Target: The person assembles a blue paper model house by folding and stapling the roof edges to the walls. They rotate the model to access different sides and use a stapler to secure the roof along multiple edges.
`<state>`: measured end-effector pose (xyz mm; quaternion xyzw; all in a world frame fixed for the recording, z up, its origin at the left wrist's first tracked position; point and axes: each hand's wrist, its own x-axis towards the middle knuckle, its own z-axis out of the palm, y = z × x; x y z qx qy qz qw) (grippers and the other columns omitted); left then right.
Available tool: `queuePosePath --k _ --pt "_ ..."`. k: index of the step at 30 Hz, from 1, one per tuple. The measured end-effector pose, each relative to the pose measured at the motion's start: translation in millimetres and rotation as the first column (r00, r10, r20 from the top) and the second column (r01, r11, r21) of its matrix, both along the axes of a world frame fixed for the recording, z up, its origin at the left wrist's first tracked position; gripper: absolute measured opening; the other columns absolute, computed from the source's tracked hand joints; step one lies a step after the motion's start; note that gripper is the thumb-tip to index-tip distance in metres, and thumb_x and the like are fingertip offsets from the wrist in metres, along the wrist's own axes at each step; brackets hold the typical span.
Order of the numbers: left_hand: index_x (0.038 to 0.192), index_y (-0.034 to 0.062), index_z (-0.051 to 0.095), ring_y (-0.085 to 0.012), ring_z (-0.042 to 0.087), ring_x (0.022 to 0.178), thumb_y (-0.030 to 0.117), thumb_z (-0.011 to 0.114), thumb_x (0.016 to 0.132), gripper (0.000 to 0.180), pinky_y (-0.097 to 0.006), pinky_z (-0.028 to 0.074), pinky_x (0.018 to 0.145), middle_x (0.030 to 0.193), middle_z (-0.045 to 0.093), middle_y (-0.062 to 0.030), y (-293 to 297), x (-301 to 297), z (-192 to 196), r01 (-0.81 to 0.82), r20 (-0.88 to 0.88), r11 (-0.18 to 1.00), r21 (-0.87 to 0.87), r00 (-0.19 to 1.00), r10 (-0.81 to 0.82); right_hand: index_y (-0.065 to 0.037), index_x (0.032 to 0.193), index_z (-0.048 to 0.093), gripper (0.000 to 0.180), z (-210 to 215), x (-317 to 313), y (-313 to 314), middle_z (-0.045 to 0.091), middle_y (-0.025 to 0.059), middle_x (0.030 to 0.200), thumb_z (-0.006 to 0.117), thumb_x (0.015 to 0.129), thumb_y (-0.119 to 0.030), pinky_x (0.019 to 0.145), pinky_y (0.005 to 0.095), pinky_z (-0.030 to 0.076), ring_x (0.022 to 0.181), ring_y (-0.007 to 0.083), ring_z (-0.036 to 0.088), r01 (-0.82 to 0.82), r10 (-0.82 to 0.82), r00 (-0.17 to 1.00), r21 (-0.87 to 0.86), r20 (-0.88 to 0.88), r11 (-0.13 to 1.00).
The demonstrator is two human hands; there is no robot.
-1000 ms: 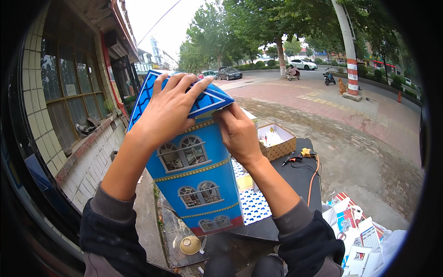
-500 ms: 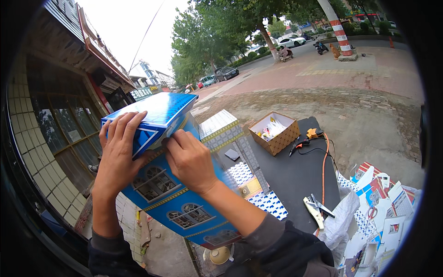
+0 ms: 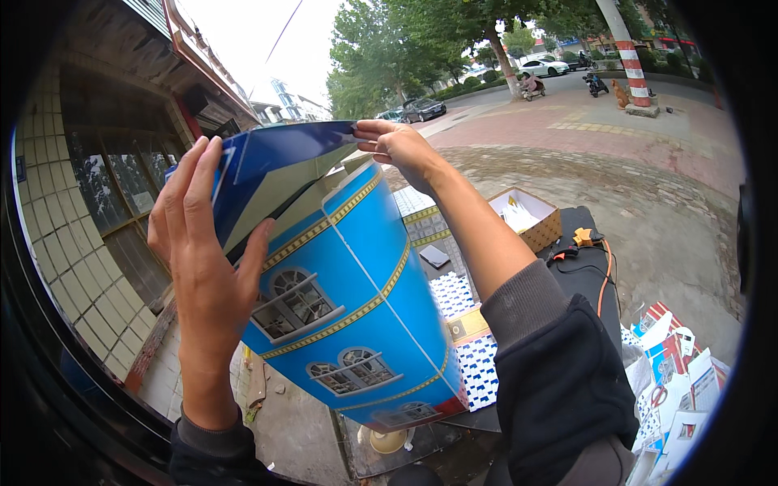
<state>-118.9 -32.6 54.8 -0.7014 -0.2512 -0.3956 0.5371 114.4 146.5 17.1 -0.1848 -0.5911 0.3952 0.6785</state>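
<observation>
A tall blue cardboard model house with printed arched windows and yellow trim bands stands tilted before me. Its dark blue roof piece is lifted off the wall tops along the near side, so the plain grey-beige underside shows. My left hand is closed on the roof's left edge, fingers outside and thumb beneath. At the roof's far right corner, my right hand pinches the edge between thumb and fingers. Part of the roof's left side is hidden behind my left hand.
Right of the house, a dark table bears an open patterned box with white pieces, an orange-and-black tool and an orange cord. A blue-and-white checked base adjoins the house. Printed card scraps are heaped lower right.
The roof has tipped up, showing its underside. My right hand has moved from under its front edge to the far right corner. The view has shifted, and my right arm now hides the stapler-like tool.
</observation>
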Motion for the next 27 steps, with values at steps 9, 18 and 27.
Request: queuePosePath --k 9,18,27 --pt "0.117 -0.0025 0.055 -0.0337 0.06 0.097 0.022 0.066 0.085 0.042 -0.042 0.047 0.085 0.104 0.061 -0.0222 38 52 -33 0.015 0.038 0.961 -0.277 0.999 -0.004 -0.003 0.113 0.065 0.044 -3 -8 19 0.066 0.0121 0.114 0.046 0.075 0.01 0.092 0.0341 0.046 0.106 0.0245 0.063 0.362 -0.448 0.82 0.285 0.355 0.888" --pt "0.086 0.0095 0.057 -0.0309 0.063 0.062 0.02 0.065 0.085 0.013 -0.04 0.049 0.055 0.07 0.064 -0.0104 54 55 -34 0.0 0.096 0.934 -0.357 0.995 0.036 -0.008 0.082 0.065 0.008 -19 10 16 0.067 0.0089 0.087 0.059 0.077 -0.006 0.077 0.0384 0.053 0.094 0.0263 0.063 0.4 -0.954 0.143 0.866 0.265 0.3" --pt "0.086 0.0136 0.057 -0.0276 0.063 0.051 0.02 0.064 0.084 0.01 -0.035 0.05 0.044 0.062 0.061 -0.0058 38 59 -39 -0.059 0.028 0.972 -0.226 0.997 0.067 -0.013 0.07 0.059 0.007 -38 -2 7 0.06 0.0009 0.076 0.058 0.077 -0.012 0.065 0.0335 0.052 0.079 0.02 0.061 0.47 -0.999 -0.01 0.882 -0.046 -0.045"
